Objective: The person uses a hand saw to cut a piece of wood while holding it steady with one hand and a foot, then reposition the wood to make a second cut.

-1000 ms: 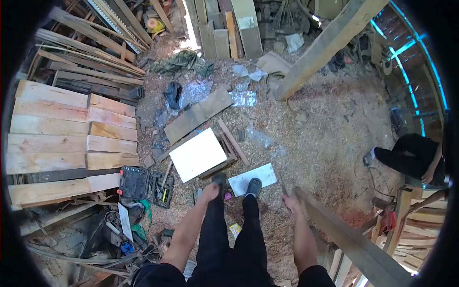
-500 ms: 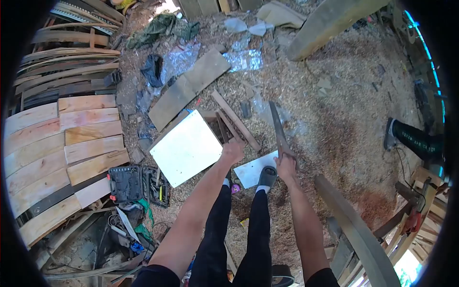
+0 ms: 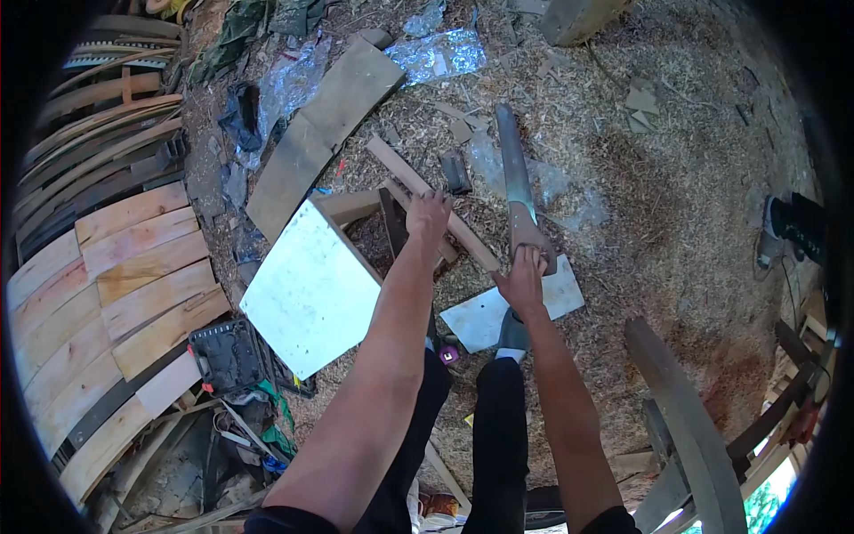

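My right hand point(image 3: 523, 283) is closed round the brown handle point(image 3: 535, 242) of a handsaw, its dark blade point(image 3: 513, 151) pointing away from me. Beneath it a white board point(image 3: 556, 289) lies on the ground, partly under my foot. My left hand point(image 3: 429, 215) reaches further forward, fingers curled over a wooden strip point(image 3: 402, 193); its grip is partly hidden. A longer wooden strip point(image 3: 471, 240) runs diagonally beside that hand. Left of my forearm stands a box-like wooden piece with a white top panel point(image 3: 311, 289).
Planks point(image 3: 151, 276) are laid out at the left, near an open tool case point(image 3: 227, 356). A long flat board point(image 3: 325, 133) lies ahead on sawdust. A curved beam point(image 3: 685, 418) stands at the lower right. Another person's leg point(image 3: 796, 227) shows at the right edge.
My left hand has moved forward, from beside the white panel's corner onto the wooden strips. My right hand still holds the handsaw. The whole view has shifted.
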The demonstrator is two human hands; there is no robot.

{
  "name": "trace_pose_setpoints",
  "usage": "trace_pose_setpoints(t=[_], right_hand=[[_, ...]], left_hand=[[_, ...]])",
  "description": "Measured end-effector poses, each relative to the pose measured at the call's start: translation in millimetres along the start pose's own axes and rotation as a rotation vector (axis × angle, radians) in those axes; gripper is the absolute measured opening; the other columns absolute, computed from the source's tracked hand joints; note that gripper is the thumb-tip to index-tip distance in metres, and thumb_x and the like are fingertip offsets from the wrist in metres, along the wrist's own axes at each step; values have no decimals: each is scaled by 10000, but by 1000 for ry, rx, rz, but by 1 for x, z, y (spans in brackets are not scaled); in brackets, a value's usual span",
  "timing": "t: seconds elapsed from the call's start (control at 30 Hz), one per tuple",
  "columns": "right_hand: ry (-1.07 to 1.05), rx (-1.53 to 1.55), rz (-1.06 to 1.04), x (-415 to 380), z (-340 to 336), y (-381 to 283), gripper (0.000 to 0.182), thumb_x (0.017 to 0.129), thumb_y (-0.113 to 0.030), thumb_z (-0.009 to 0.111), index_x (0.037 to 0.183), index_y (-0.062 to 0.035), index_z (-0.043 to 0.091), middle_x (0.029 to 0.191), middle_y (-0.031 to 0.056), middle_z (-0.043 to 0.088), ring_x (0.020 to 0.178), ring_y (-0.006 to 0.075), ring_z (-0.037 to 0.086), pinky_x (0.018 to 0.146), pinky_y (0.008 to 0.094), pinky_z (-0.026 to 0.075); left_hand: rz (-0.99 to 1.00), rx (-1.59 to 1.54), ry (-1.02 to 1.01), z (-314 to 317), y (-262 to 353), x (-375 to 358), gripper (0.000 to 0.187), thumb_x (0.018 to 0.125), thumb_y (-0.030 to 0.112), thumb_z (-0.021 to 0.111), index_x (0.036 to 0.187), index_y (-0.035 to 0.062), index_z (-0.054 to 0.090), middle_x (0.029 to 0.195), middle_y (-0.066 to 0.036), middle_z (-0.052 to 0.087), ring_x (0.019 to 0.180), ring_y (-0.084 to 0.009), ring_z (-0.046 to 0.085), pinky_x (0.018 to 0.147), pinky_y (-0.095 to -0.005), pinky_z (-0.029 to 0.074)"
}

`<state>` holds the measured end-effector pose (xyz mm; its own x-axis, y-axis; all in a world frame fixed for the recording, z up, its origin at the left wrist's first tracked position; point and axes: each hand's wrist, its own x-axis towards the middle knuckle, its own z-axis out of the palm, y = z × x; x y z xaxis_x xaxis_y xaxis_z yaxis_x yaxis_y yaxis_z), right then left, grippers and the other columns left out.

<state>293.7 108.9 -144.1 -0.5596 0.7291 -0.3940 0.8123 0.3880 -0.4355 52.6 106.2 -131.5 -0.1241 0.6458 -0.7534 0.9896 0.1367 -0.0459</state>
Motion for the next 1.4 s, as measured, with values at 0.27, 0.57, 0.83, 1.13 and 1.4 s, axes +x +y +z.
trace_pose_setpoints(t=[0.27,0.57,0.83,1.13,1.4], right_hand=[[-60,94,105,29,102,6,629,685,-212,819,1128,5,428,1147,177,484,1166,351,432,1012,500,299],[-11,116,66,22,119,25,385,765,-127,711,1043,1,478,1069,187,529,1120,375,467,981,482,333],[75,99,-26,-2,6,71,375,778,-127,723,1023,52,502,1045,245,542,1103,421,480,958,507,335],[215,-65,-85,-11,-173,105,489,788,-92,722,1159,74,449,1089,255,513,1037,443,477,927,504,374],[360,-110,-344,33,-224,51,400,809,-79,683,1125,68,487,1072,245,536,1085,421,482,966,499,348]], left_hand=[[-149,42,-61,56,6,88,476,901,242,610,1352,181,471,1384,-16,447,1339,-246,387,1006,-556,371],[-114,146,-111,62,1,93,480,937,319,553,1395,212,457,1459,-14,420,1398,-252,336,1095,-525,269],[90,115,-3,10,31,70,415,883,231,601,1288,210,515,1260,-53,607,1276,-220,501,1052,-466,337],[377,-248,422,-140,35,-9,576,739,280,726,1256,122,525,1100,-90,635,1132,-280,565,1005,-403,404],[455,-327,648,-152,-29,-114,489,793,339,677,1177,71,536,1072,-117,599,1063,-309,569,939,-443,456]])
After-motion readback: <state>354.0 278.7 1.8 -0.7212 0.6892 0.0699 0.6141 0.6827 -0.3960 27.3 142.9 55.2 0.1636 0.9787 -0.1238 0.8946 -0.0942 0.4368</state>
